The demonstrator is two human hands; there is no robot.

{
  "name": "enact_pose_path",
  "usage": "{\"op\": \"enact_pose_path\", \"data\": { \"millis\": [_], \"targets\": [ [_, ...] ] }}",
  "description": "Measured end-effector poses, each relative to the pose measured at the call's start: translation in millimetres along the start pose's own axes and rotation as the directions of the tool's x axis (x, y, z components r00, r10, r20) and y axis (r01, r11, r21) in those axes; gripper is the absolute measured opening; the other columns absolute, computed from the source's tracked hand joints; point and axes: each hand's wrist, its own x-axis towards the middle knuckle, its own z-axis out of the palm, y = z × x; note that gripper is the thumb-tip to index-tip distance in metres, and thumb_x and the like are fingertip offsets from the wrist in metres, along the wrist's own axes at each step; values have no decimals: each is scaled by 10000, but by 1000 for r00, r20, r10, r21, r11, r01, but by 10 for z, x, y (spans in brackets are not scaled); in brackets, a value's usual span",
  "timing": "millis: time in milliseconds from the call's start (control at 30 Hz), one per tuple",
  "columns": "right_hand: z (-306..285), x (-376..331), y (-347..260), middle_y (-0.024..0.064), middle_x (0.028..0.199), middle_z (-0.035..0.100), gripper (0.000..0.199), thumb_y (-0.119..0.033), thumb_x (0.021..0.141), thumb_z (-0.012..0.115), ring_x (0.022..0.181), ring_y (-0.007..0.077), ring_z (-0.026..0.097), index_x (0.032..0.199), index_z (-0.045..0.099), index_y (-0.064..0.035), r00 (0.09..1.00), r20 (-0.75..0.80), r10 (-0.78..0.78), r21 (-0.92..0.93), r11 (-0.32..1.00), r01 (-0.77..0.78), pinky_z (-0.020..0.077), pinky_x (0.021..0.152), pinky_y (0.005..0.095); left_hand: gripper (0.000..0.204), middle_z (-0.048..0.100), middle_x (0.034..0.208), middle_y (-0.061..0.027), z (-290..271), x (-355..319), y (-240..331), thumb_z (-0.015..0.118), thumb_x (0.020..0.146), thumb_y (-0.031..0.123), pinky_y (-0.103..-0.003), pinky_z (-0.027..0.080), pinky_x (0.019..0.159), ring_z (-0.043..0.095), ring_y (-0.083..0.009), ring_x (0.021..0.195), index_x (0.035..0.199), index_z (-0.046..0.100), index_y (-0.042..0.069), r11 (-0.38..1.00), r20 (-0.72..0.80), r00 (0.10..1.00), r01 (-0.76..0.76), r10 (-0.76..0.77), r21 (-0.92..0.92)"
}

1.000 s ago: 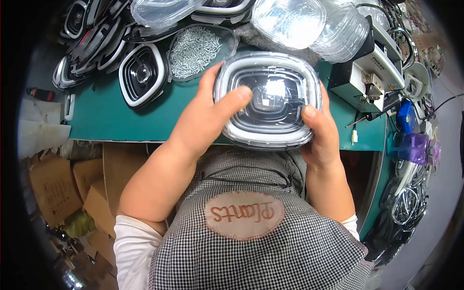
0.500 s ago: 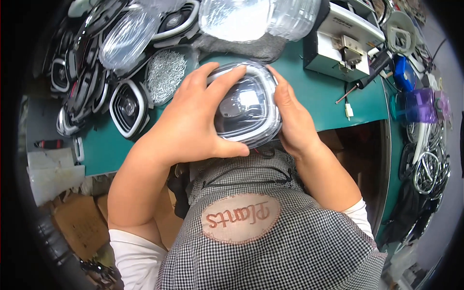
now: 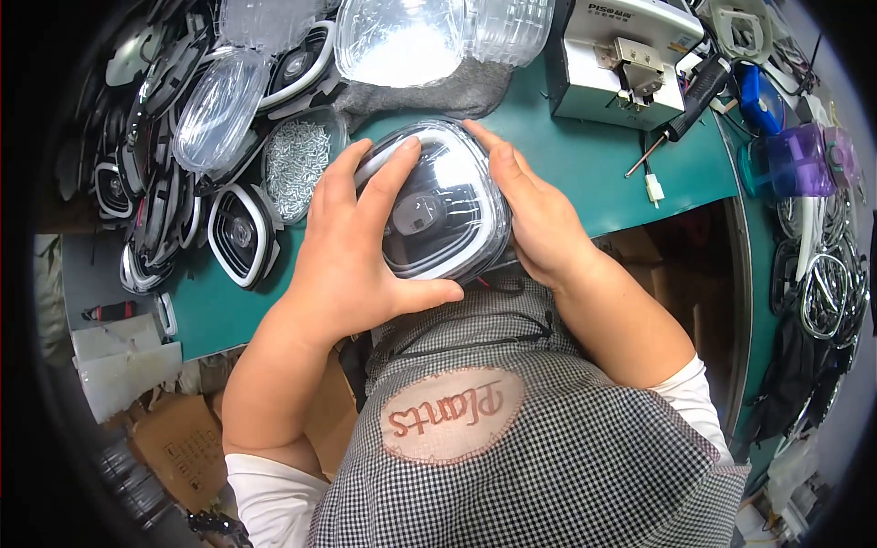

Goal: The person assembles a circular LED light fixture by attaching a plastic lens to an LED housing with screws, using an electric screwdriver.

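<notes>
Between my two hands is a rounded-square black housing with a clear cover [image 3: 448,196], edged by a white ring. My left hand [image 3: 352,237] grips it from the left, fingers curled over the upper rim and thumb along the near edge. Against the right side presses my right hand [image 3: 544,215], its thumb on the rim and its other fingers partly hidden behind. The housing is held tilted at the near edge of the green bench [image 3: 676,183], its glossy cover reflecting light. A similar black housing with a white ring [image 3: 242,235] lies left of my left hand.
A tray of small silver screws [image 3: 294,164] lies beyond my left hand, near piled housings [image 3: 146,196]. Clear covers [image 3: 402,41] rest on grey cloth [image 3: 438,96] at the back. A metal box [image 3: 612,68] and a soldering iron [image 3: 699,96] are at the right.
The housing and both hands sit slightly further left in the picture, with the cover turned a little. The view has also shifted; both hands keep their hold.
</notes>
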Motion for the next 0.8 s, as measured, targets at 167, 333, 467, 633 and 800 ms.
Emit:
{"op": "enact_pose_path", "data": {
  "millis": [167, 333, 467, 633, 800],
  "targets": [
    [-27, -70, 11, 199, 1487, 357, 818, -584, 969, 454, 1372, 271, 352, 1502, 252, 4, 997, 54, -60, -141, 988, 67, 281, 1130, 355, 1154, 298, 1432, -303, 15, -15, 9, 915, 473, 445, -570, 338, 1064, 342, -512, 1294, 1469, 383, 208, 1000, -10, 1000, 17, -17, -7],
    [-68, -65, 53, 207, 1462, 380, 848, -560, 948, 525, 1358, 272, 371, 1510, 226, 0, 994, 69, -87, -68, 994, 91, 298, 1122, 364, 1179, 330, 1419, -289, 7, -21, -173, 912, 451, 482, -536, 340, 1074, 364, -470, 1305, 1457, 399, 145, 981, -52, 996, -75, 66, -180],
    [-57, -104, -54, 203, 1403, 444, 803, -343, 948, 632, 1297, 252, 441, 1515, 187, 11, 994, 98, 44, 133, 990, -57, 333, 1099, 373, 1182, 383, 1388, -280, -87, -89, -198, 908, 454, 496, -501, 339, 1083, 391, -429, 1305, 1443, 408, 87, 955, -118, 989, -121, 92, -270],
    [6, -100, -60, 199, 1384, 456, 827, -123, 855, 679, 1279, 253, 455, 1505, 194, 35, 998, 58, 16, 56, 998, -19, 339, 1098, 379, 1193, 353, 1444, -255, -226, -210, -1, 889, 473, 502, -498, 325, 1100, 359, -419, 1347, 1467, 375, 87, 983, -71, 986, 159, -153, 88],
    [44, -111, -58, 194, 1387, 453, 782, -85, 853, 651, 1266, 247, 466, 1500, 227, 29, 1000, 6, 14, 21, 1000, -14, 356, 1086, 372, 1262, 300, 1490, -276, -197, -207, -114, 866, 444, 626, -546, 304, 1108, 292, -478, 1380, 1465, 356, 87, 967, 69, 969, 231, -239, 106]
  ]
}}
